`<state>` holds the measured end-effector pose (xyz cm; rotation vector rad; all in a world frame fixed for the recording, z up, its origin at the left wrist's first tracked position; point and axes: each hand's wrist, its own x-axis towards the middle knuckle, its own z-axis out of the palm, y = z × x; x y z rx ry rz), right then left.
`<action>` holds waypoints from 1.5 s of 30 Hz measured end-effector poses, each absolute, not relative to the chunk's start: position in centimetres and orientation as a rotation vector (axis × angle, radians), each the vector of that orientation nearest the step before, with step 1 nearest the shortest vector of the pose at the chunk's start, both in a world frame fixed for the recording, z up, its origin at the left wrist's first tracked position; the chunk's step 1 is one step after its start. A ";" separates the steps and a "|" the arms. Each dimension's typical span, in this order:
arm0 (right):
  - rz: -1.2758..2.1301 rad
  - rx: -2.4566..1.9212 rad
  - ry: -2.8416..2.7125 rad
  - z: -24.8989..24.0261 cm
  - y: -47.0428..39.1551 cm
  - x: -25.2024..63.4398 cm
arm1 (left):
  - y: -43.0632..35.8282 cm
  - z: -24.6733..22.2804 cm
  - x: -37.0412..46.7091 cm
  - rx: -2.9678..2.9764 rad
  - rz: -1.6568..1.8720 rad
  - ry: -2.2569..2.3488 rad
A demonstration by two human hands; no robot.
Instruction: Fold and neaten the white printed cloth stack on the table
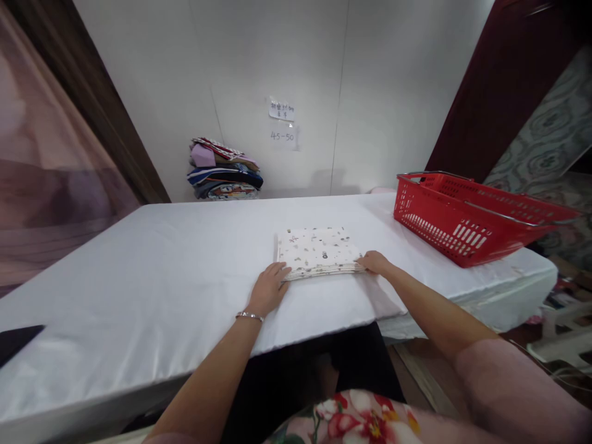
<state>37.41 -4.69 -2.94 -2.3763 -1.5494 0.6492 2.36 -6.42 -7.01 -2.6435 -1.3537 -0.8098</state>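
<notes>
Printed white cloth sits left of the red basket, folded into a flat, layered rectangle on satiny sheeting. Our left hand and right hand touch its near corners, fingers close together; we can't tell if they're pinching. Basket's perforated plastic, floor hidden.

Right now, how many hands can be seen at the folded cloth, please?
2: the left hand is at the near left corner of the folded cloth, and the right hand is at its near right corner. No other hand shows.
</notes>
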 end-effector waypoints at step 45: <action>0.245 -1.935 -2.458 -4.2 -0.8 33.1 | 0.4 -4.5 6.2 -2.572 -0.438 -2.092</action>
